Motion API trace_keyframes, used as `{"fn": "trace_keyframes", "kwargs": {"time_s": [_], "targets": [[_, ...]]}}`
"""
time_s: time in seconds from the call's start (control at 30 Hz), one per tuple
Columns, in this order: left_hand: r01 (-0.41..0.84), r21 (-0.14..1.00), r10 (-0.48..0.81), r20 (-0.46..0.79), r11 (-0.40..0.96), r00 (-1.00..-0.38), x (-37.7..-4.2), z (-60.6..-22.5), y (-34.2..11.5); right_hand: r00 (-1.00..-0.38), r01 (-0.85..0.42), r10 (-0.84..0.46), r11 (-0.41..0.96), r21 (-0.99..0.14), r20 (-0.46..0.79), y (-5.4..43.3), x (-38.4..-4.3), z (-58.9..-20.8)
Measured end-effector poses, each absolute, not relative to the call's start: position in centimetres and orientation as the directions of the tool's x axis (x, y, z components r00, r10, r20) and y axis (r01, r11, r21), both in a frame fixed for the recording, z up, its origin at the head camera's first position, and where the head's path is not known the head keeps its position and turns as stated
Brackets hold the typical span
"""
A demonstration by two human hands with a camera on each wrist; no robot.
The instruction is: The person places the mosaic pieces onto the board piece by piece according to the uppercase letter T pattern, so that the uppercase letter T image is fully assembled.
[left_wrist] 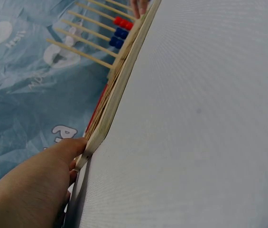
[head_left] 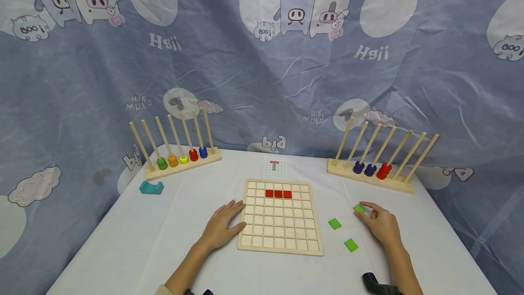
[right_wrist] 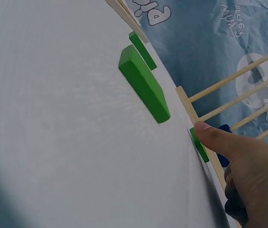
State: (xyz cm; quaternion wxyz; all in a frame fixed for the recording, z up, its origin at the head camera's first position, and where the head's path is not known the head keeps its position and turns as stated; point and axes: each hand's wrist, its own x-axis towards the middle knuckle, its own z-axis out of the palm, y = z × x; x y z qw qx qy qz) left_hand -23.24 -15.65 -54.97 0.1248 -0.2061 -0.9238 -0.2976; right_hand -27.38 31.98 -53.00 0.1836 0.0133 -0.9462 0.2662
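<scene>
Between the fingers of your right hand point(head_left: 381, 226) lies a green tile point(head_left: 359, 208), apparently pinched at opposite edges; picking it up seems your step. Next probably calls for a steady lift, your left hand point(head_left: 221, 226), fingers spread, bracing the board point(head_left: 279, 220).

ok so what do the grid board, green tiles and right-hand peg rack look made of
Grid board: likely matte pale wood; its edge looks tan and streaky.
Green tiles: painted wood or plastic, I can't tell which; smooth, evenly coloured, no visible grain.
Right-hand peg rack: probably plain wood, given its straw-coloured base and pegs.
</scene>
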Motion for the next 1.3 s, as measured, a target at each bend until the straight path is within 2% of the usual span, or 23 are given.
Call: {"fn": "trace_keyframes", "kwargs": {"time_s": [0.83, 1.3], "targets": [[0.451, 0.508, 0.302, 0.350, 0.734, -0.887, -23.17, -54.97, -15.59, -0.942, -0.117, 0.053, 0.873, -0.473, 0.331, 32.32, -27.38, -53.28], [0.447, 0.502, 0.306, 0.340, 0.740, -0.889, -23.19, -54.98, -15.66, -0.929, -0.153, 0.044, 0.860, -0.488, 0.368, 32.62, -27.47, -53.44]]}}
